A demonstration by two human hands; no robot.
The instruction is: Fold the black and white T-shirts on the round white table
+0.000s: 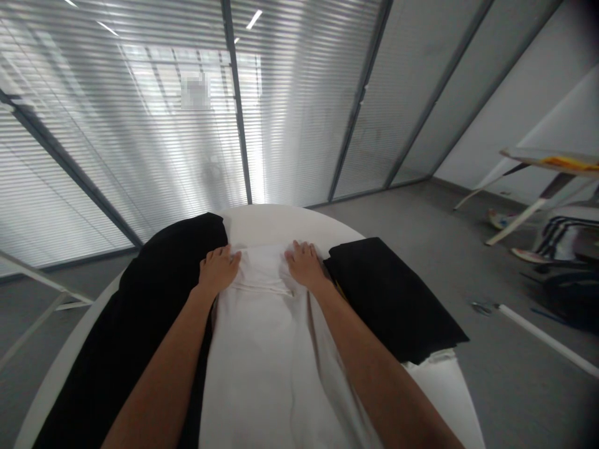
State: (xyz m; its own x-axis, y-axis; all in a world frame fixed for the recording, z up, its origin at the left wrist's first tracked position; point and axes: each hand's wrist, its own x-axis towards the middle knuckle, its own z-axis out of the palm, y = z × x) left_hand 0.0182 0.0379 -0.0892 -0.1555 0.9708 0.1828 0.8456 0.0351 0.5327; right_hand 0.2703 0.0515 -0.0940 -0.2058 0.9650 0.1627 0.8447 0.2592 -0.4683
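Note:
A long white cloth garment [253, 349] lies lengthwise on the round white table [276, 218], its far end flat and creased. My left hand [219, 269] rests on the far left corner of that cloth, fingers stretched out. At the opposite corner my right hand [305, 265] lies palm down, its fingers also spread. Left of the white garment is a large spread of black cloth [140, 312], which my left forearm crosses. A folded black cloth stack [393, 293] sits to the right of my right forearm, with some white fabric showing under its near edge.
Glass partition walls with blinds [299, 112] stand behind the table. On the right are a table with pale legs [543, 163], a person's leg in dark striped trousers [552, 237], and a white pole [547, 340] near the floor. A pale metal frame [60, 293] is at left.

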